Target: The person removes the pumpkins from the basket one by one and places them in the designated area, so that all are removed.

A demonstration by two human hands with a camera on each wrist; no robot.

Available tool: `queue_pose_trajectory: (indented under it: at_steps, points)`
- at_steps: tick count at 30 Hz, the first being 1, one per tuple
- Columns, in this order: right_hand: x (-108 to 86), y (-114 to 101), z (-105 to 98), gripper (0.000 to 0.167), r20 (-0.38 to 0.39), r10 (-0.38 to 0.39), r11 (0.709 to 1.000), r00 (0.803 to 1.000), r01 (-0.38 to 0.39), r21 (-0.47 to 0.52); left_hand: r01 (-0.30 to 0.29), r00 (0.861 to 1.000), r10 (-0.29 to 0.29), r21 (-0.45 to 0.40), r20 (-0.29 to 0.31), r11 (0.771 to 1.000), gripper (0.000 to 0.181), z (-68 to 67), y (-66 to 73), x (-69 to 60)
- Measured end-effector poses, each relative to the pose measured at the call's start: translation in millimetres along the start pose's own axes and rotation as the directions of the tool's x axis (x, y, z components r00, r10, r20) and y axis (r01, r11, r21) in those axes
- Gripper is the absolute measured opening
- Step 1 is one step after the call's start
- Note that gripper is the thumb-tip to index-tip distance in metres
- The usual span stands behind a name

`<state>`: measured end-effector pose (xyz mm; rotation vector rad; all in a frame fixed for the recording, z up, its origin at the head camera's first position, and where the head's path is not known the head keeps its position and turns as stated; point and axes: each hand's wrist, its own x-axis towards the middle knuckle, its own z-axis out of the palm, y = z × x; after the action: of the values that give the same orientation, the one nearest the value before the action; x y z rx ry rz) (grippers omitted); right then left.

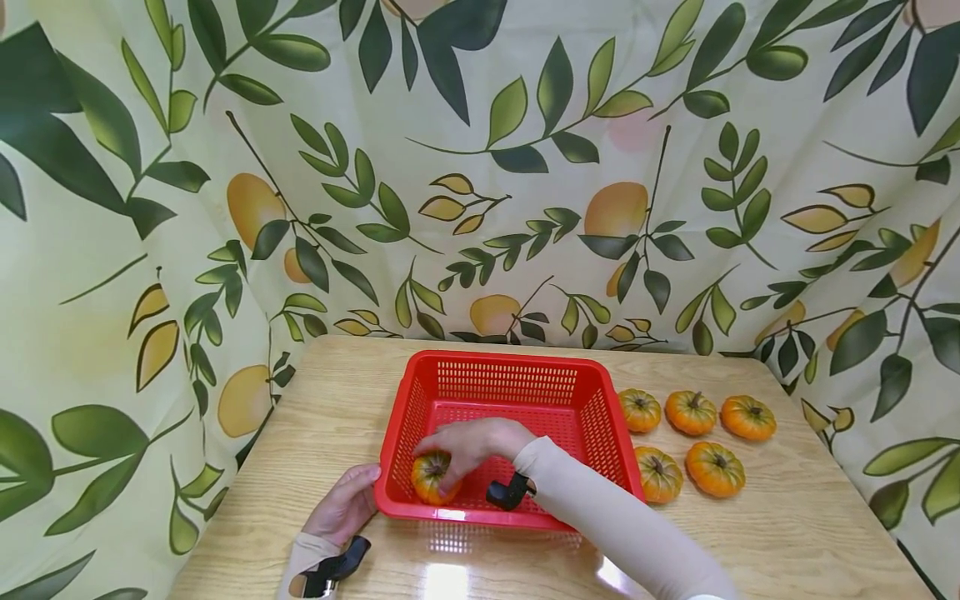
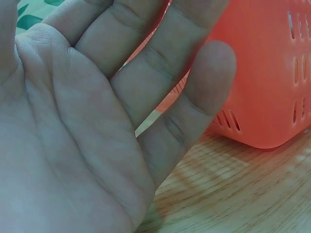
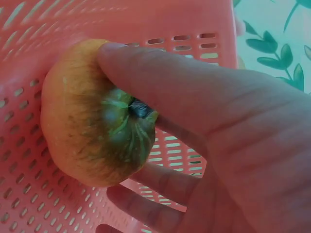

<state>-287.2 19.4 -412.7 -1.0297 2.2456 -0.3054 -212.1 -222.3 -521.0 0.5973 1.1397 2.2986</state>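
A red plastic basket (image 1: pixel 517 360) with slotted walls stands on the table. Inside its front left corner is a small orange pumpkin (image 1: pixel 431 477) with a dark stem. My right hand (image 1: pixel 477 446) reaches in from the right and holds this pumpkin; in the right wrist view the thumb lies across its top and the fingers curve around its far side. My left hand (image 1: pixel 347 502) is at the basket's left outer side, fingertips against it near the front corner. The left wrist view has its palm facing the camera, fingers (image 2: pixel 150 68) loosely extended beside the red wall.
Several more small pumpkins (image 1: pixel 716 469) sit in two rows on the wooden table (image 1: pixel 810 533), to the right of the basket. Behind and beside the table hangs a leaf-patterned cloth (image 1: pixel 525 208). Both wrists wear black camera mounts.
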Motion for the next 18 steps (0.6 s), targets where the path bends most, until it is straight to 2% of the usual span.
queue_pose_trajectory:
  at_steps: [9, 18]
  points:
    - [2.3, 8, 3, 0.065, 0.004, 0.004, 0.999, 1.0, -0.004, 0.035, 0.003, 1.0, -0.003, -0.002, 0.014, 1.0, 0.046, -0.7, -1.3, 2.0]
    - [4.8, 11, 4, 0.064, 0.016, -0.026, 0.997, 1.0, 0.025, 0.073, 0.016, 1.0, -0.016, -0.003, 0.007, 1.0, 0.049, -0.5, -0.1, -0.1]
